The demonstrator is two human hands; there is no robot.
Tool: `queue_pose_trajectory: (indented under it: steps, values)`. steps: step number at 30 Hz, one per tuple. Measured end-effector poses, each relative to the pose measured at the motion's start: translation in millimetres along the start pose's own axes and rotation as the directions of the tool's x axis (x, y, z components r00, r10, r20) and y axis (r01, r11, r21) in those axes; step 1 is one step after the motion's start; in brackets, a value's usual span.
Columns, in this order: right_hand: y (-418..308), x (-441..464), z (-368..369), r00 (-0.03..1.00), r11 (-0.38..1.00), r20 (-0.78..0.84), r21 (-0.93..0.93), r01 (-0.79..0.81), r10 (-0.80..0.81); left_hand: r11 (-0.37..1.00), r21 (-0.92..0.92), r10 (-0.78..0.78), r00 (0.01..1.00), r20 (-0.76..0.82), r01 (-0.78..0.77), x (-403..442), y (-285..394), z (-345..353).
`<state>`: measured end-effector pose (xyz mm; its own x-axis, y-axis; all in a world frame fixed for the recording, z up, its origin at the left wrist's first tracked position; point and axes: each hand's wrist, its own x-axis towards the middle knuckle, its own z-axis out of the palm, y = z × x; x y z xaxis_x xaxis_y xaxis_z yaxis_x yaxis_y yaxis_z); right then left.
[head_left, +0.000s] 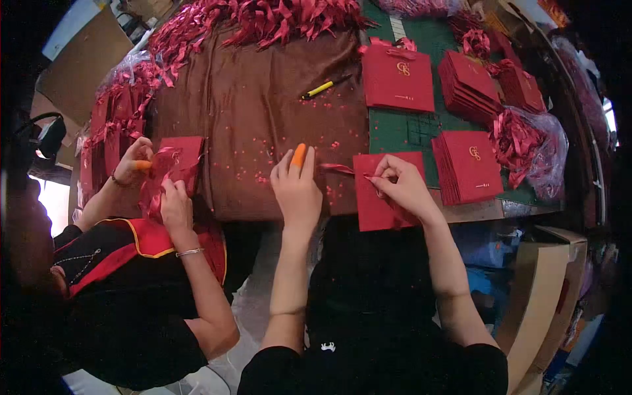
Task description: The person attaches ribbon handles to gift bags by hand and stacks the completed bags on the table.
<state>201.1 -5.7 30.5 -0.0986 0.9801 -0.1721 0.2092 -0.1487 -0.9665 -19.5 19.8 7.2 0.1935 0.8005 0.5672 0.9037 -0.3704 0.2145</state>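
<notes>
A: Left grip [298,193]?
B: Mid-frame, palm down, fingers extended, slightly spread; forearm [290,270] near vertical.
A: Right grip [404,189]?
B: Right of centre, thumb and index pinched together; forearm [449,270] slanting up-left from lower right.

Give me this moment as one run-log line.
Left hand: above brown cloth, orange cover on one finger | Right hand: pinching ribbon at red bag | Yellow pen-like tool: on cloth

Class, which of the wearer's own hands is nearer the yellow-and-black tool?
Left. The left hand is on the near side of the tool, not touching; the right hand is farther away, over the red bag.
</notes>
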Motion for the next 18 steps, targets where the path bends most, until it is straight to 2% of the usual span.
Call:
queue_pose_trajectory:
  steps: [1,3,4,5,7,9,10,12,13,15,16,18]
  values:
    - [-2.2,-0.8,0.8,1.0,1.0,-0.005,-0.011,-0.001,0.001,0.999,-0.006,-0.032,0.999,-0.012,0.032,1.2,10.8,-10.9]
    - [-5.9,-2.2,3.2,0.997,0.991,-0.033,-0.115,0.061,-0.065,0.942,-0.336,-0.039,0.998,-0.057,0.018,-2.6,32.8,-12.2]
    - [-4.4,-2.2,2.5,1.0,0.997,-0.018,-0.079,0.006,-0.008,0.888,-0.461,0.008,0.999,0.034,0.009,-9.6,43.8,-9.4]
    - [-2.6,-2.4,1.4,0.998,0.994,-0.006,-0.091,0.068,-0.069,0.884,-0.467,0.101,0.983,0.156,-0.017,-15.1,52.0,-2.3]
    - [-5.3,-8.0,1.9,0.974,0.966,-0.021,-0.137,0.22,-0.225,0.947,-0.306,0.185,0.946,0.268,-0.099,-25.2,66.5,5.3]
    - [-19.6,-33.7,-0.9,0.998,0.987,-0.031,-0.15,0.054,-0.059,0.961,-0.265,0.16,0.938,0.307,-0.077,-28.0,67.4,6.9]
    - [-23.9,-47.2,-0.2,0.991,0.978,-0.055,-0.177,0.113,-0.124,0.965,-0.256,0.139,0.937,0.321,-0.056,-27.4,68.1,5.5]
    - [-24.0,-79.4,-4.1,0.986,0.976,0.031,0.143,-0.164,0.161,0.971,-0.233,0.132,0.928,0.349,-0.05,-27.7,67.9,6.0]
    - [-15.6,-94.6,-5.9,0.989,0.97,0.063,0.195,-0.147,0.137,0.973,-0.225,0.136,0.926,0.352,-0.057,-26.6,67.5,4.1]
    - [-18.1,-125.9,-9.1,0.956,0.91,0.128,0.294,-0.291,0.265,0.975,-0.216,0.132,0.918,0.373,-0.052,-24.7,68.5,2.4]
    - [-16.7,-136.6,-11.6,0.931,0.895,0.198,0.274,-0.351,0.305,0.975,-0.217,0.134,0.918,0.373,-0.054,-24.0,68.6,0.4]
    - [-10.2,-154.5,-11.8,0.905,0.809,0.276,0.416,-0.415,0.322,0.975,-0.211,0.143,0.909,0.392,-0.063,-23.6,67.7,1.3]
